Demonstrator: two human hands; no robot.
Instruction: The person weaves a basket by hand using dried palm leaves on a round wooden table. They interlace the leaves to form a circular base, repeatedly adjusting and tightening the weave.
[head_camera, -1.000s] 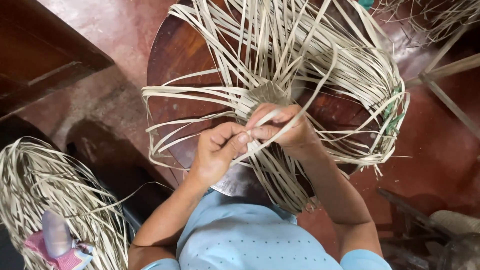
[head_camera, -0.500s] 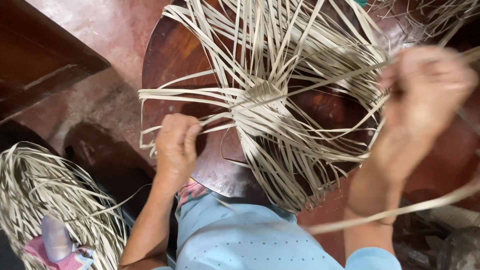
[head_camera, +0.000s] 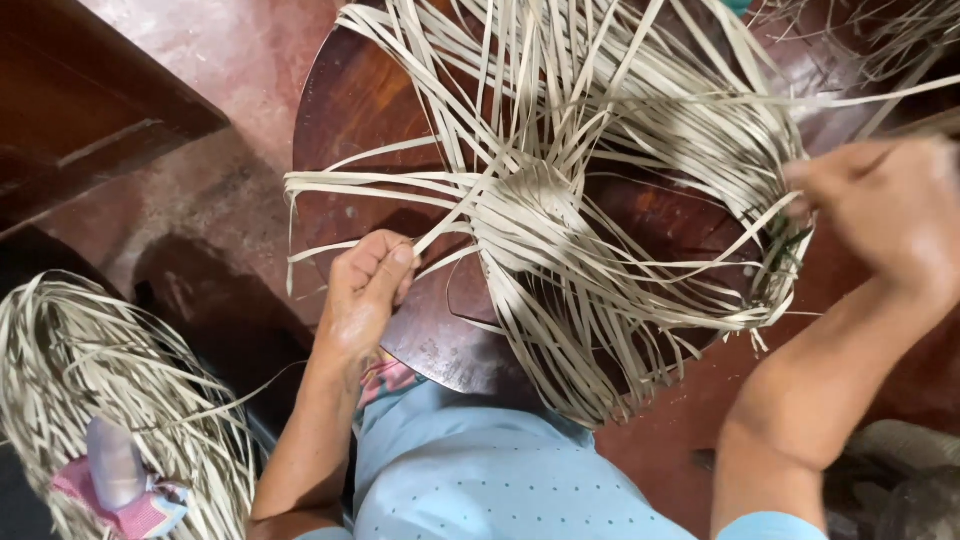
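The left hand (head_camera: 365, 290) is curling its fingers (head_camera: 385, 262) tight, pinching one pale strip of the woven palm-strip piece (head_camera: 530, 205) against the thumb; that weave is lying on the round wooden table (head_camera: 350, 110), loose strips fanning out all around; the right hand (head_camera: 890, 205) is blurring out at the far edge, gripping a long strip (head_camera: 880, 95), though its fingers are too smeared to read; another strip bundle (head_camera: 90, 370) is sitting lower left.
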